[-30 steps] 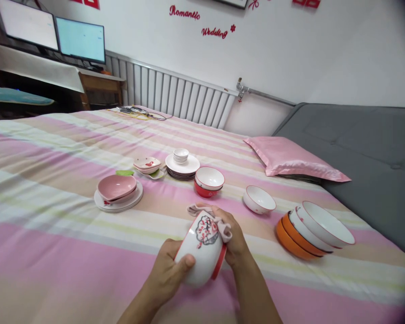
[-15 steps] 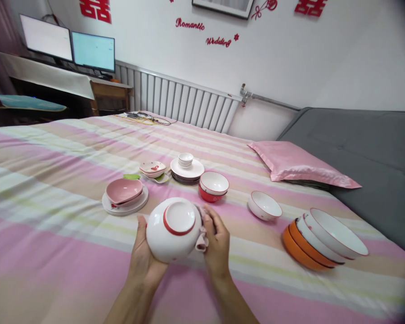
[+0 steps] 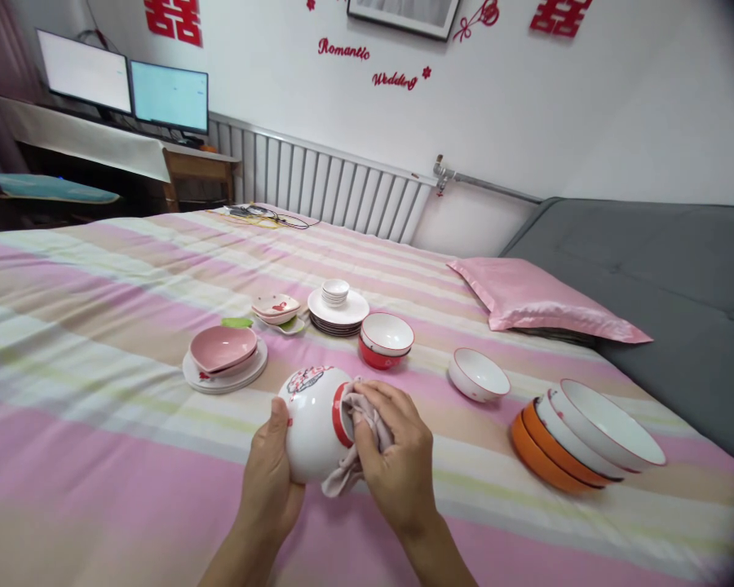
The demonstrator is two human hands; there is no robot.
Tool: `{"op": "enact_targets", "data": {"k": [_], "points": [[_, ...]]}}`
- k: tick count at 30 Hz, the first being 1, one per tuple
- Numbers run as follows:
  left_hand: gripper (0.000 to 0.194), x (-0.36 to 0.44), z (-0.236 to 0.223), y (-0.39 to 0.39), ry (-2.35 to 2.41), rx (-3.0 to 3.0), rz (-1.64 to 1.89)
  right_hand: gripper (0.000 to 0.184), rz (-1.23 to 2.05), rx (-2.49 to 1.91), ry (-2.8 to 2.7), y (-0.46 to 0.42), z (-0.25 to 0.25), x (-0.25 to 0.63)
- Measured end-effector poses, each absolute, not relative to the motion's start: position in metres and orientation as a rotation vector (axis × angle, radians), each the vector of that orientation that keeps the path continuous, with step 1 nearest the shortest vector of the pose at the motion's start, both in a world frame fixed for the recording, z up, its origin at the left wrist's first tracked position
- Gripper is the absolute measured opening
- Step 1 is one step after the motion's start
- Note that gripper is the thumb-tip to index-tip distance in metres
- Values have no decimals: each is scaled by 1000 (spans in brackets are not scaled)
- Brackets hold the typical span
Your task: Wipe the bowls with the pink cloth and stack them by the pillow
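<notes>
We have the white bowl (image 3: 314,421) off the bed, tipped on its side — our left hand (image 3: 270,481) cups it firmly while our right hand (image 3: 397,456) presses the pink cloth (image 3: 355,444) against its red foot ring. Best to hold the bowl firmly and work around that ring. Beneath lies the striped bedspread (image 3: 98,326), dishes set out beyond, a radiator (image 3: 324,183) along the wall.

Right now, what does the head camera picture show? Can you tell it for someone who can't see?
The left hand holds a white bowl tipped on its side while the right hand presses a pinkish cloth against its red-ringed base. Beyond them, on a striped bedspread, sit plates, small dishes and more bowls, with a stack of orange and white bowls to the right.
</notes>
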State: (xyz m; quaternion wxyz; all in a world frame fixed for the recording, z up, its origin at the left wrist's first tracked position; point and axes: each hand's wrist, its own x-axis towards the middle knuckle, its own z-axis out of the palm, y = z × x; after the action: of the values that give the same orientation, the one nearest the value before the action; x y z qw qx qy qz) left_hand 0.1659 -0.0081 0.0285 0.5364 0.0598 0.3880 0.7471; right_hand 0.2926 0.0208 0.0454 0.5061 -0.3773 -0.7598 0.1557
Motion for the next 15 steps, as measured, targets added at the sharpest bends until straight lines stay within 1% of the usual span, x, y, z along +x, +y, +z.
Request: {"op": "enact_targets", "data": {"k": [3, 8, 12, 15], "points": [[32, 168, 28, -10, 952, 132, 1773, 37, 408, -865, -1846, 21, 46, 293], [36, 166, 29, -9, 936, 132, 1781, 30, 528, -759, -1838, 18, 49, 293], [36, 162, 30, -7, 910, 138, 1804, 30, 659, -765, -1935, 20, 56, 299], [37, 161, 28, -6, 895, 117, 1787, 32, 600, -801, -2022, 25, 60, 306]]}}
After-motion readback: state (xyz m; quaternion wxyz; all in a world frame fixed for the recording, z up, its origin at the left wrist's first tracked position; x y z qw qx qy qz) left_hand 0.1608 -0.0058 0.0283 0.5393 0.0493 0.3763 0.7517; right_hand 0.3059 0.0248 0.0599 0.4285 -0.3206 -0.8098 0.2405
